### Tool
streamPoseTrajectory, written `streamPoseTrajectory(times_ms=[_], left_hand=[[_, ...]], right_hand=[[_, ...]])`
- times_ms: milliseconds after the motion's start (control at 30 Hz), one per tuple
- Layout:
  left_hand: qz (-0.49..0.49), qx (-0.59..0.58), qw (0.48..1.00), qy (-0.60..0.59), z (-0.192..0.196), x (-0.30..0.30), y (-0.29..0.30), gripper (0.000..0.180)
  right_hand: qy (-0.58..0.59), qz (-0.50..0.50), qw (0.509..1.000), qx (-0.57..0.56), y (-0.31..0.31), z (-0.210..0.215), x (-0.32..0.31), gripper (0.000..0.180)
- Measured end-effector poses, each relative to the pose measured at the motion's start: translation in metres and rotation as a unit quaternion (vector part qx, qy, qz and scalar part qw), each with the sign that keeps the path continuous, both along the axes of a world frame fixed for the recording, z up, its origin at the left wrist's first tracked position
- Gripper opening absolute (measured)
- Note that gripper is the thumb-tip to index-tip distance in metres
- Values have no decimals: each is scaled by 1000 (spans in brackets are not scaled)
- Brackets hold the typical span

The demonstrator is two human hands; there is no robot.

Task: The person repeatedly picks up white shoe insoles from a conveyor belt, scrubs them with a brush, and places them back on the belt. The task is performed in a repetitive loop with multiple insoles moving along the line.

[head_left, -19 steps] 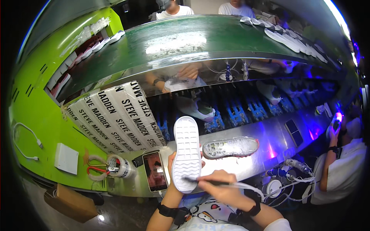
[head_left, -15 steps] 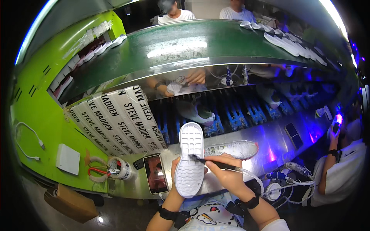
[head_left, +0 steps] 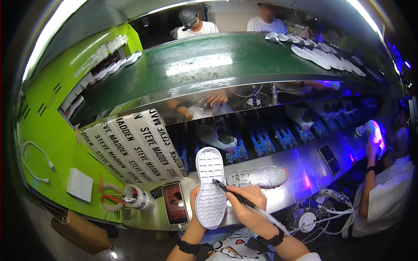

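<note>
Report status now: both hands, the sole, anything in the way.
Left hand holding white sole, gridded side showing. Right hand gripping black pen-like tool, tip over the sole. Greyish sole on bench beyond; tool tip unobstructed.

Upright rectangular panel, white with dark stripes point(head_left: 130, 148), left on the silver metal desk point(head_left: 300, 172): bold black capitals, one name repeated in slanting rows. Short white cylindrical holder point(head_left: 143, 199), nearer, left: fragment of black lettering.
</note>
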State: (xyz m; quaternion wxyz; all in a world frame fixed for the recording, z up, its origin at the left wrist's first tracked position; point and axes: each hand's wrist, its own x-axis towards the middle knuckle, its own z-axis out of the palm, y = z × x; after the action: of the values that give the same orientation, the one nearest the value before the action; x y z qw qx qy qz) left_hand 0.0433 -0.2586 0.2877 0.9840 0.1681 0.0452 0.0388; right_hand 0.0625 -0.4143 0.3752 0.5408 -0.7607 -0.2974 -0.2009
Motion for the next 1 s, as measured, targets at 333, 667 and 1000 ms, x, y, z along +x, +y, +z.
streamPoseTrajectory(times_ms=[333, 667, 1000], left_hand=[[-119, 93, 973, -172, 150, 14, 11, 58], [-77, 175, 973, -129, 224, 72, 31, 51], [302, 900, 297, 101, 272, 159, 61, 99]], right_hand=[[47, 48, 973, 221, -86, 37, -22, 25], [133, -114, 977, 124, -107, -12, -12, 31], [77, -123, 988, 59, -108, -83, -18, 25]])
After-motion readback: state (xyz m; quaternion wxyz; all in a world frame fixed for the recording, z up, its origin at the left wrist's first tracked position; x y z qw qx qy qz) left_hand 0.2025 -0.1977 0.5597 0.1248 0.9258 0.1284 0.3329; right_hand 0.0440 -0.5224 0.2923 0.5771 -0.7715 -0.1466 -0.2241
